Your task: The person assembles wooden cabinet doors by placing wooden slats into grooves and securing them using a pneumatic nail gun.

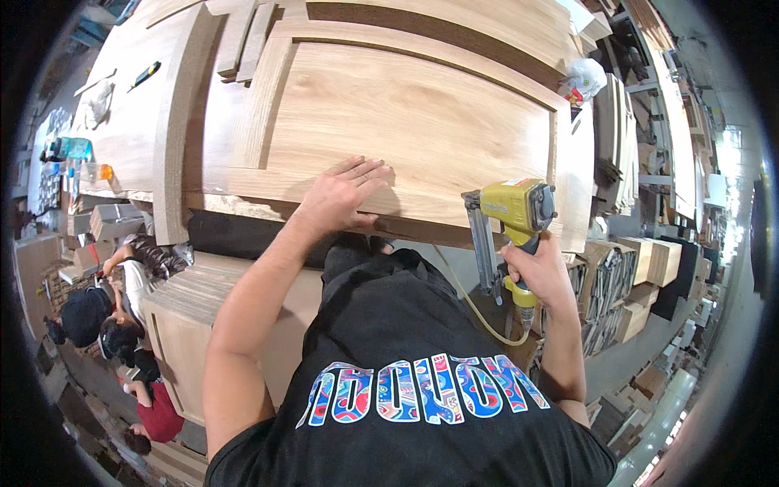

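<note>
A light wooden panel [422,109] with a raised frame around it lies on the workbench in front of me. My left hand [350,191] rests flat on the near rail of this frame, its fingers stretched out and holding nothing. In my right hand [537,264] is a yellow-green pneumatic nail gun [511,204], gripped by its handle near the panel's right front corner. The gun's black magazine points down toward my body, and a pale air hose [466,296] curves away from the bottom of its handle.
A long wooden board [182,122] crosses the bench at left, beside narrow strips [245,45] and a utility knife [145,75]. Bottles [73,148] stand at the far left. Stacked boards [617,138] are on the right. Several people work at lower left beyond a wooden cabinet [195,357].
</note>
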`<state>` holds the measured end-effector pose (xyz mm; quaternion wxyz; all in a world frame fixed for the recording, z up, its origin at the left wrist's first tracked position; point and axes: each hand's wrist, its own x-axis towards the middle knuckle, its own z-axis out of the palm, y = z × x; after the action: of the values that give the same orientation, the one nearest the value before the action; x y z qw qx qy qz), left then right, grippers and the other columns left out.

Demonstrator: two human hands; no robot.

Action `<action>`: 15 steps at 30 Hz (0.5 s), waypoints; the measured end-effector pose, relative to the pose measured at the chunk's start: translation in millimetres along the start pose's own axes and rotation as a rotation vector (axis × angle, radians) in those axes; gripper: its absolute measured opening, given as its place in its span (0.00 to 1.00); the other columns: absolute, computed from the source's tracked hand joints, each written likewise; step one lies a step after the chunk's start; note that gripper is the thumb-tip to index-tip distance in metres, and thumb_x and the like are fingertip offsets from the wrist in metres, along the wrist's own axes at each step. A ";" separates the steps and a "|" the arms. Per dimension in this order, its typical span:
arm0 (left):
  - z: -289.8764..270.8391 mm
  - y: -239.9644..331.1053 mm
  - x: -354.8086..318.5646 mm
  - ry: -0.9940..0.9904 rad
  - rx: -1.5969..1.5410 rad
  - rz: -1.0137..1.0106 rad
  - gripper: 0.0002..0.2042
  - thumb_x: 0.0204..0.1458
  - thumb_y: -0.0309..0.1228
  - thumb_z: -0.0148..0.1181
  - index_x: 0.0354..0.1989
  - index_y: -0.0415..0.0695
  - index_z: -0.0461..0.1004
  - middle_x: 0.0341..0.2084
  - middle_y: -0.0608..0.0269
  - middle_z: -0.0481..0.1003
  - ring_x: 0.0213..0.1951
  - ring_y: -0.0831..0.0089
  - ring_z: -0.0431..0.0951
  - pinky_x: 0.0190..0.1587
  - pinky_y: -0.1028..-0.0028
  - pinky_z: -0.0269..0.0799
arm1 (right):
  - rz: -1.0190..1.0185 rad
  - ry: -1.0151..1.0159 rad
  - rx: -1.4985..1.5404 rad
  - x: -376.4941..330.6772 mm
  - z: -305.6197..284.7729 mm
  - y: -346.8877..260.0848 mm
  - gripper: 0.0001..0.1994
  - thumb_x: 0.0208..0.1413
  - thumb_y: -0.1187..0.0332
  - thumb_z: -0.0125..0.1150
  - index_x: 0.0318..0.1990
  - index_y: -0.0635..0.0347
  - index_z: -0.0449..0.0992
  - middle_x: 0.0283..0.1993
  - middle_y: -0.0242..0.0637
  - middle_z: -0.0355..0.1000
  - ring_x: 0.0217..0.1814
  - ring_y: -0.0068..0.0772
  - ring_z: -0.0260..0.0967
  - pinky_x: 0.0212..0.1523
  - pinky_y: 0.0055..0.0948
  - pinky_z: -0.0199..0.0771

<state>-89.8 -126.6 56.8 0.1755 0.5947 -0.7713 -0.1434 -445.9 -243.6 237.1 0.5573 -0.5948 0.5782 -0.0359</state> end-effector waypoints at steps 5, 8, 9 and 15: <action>-15.8 -6.6 -6.2 -0.012 0.018 0.004 0.39 0.48 0.46 0.84 0.71 0.53 0.77 0.77 0.70 0.73 0.79 0.66 0.69 0.85 0.60 0.62 | 0.003 -0.061 0.026 3.7 7.5 12.9 0.09 0.64 0.74 0.67 0.47 0.70 0.81 0.27 0.28 0.75 0.23 0.17 0.69 0.25 0.25 0.71; -36.7 -36.4 -24.8 -0.022 0.042 0.018 0.38 0.45 0.44 0.86 0.68 0.55 0.80 0.77 0.71 0.74 0.78 0.67 0.71 0.84 0.59 0.66 | 0.012 -0.087 0.036 2.1 21.4 11.2 0.08 0.64 0.74 0.67 0.46 0.69 0.81 0.27 0.27 0.74 0.23 0.16 0.69 0.25 0.25 0.71; -47.3 -48.8 -35.4 -0.030 0.059 0.002 0.38 0.45 0.44 0.87 0.67 0.55 0.80 0.76 0.71 0.74 0.77 0.67 0.72 0.83 0.59 0.67 | 0.004 -0.089 0.056 3.3 28.8 9.2 0.08 0.64 0.74 0.68 0.47 0.70 0.81 0.27 0.27 0.74 0.23 0.17 0.69 0.25 0.25 0.71; -88.3 -104.8 -80.9 -0.041 0.089 -0.020 0.34 0.41 0.46 0.88 0.59 0.55 0.83 0.73 0.74 0.78 0.76 0.67 0.74 0.81 0.59 0.71 | -0.008 -0.137 0.072 14.4 86.6 -8.7 0.13 0.63 0.74 0.68 0.52 0.70 0.79 0.29 0.27 0.75 0.24 0.17 0.69 0.25 0.25 0.70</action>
<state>58.7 -75.8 82.9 0.1315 0.6068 -0.7743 -0.1226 -376.1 -202.7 201.9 0.6164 -0.5777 0.5348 -0.0180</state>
